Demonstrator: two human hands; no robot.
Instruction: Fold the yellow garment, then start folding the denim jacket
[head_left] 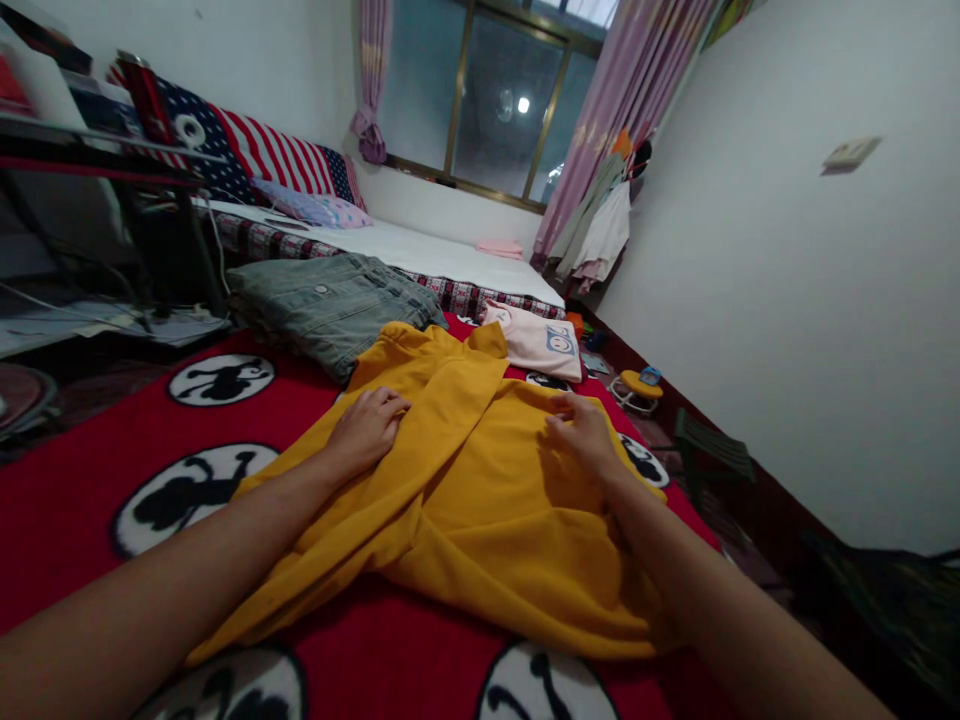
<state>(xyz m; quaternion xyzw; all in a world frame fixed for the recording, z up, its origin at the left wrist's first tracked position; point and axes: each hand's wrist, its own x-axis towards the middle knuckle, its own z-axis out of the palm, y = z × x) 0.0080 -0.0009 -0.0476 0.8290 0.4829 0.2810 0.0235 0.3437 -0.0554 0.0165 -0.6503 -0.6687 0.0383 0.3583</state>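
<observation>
Red blanket (90,500) with round black-and-white prints is spread over the bed | both forearms are extended forward, palms down | left hand (367,428) is curled, its grip pinched on a fold of the yellow garment (480,500) | right hand (585,435) is pressed on it, grip pinching cloth | garment is soft, matte, rumpled, laid mid-blanket | folded denim (330,305) and pink shirt (536,340) are lying beyond.

Under both hands lies a mustard-yellow garment (465,490). Beneath it spreads a red blanket (82,490) with white ovals bearing black figures. Beyond the left hand (367,428) sits grey-green denim (330,300); beyond the right hand (585,435), a pale pink top (536,340) with a blue print.
</observation>
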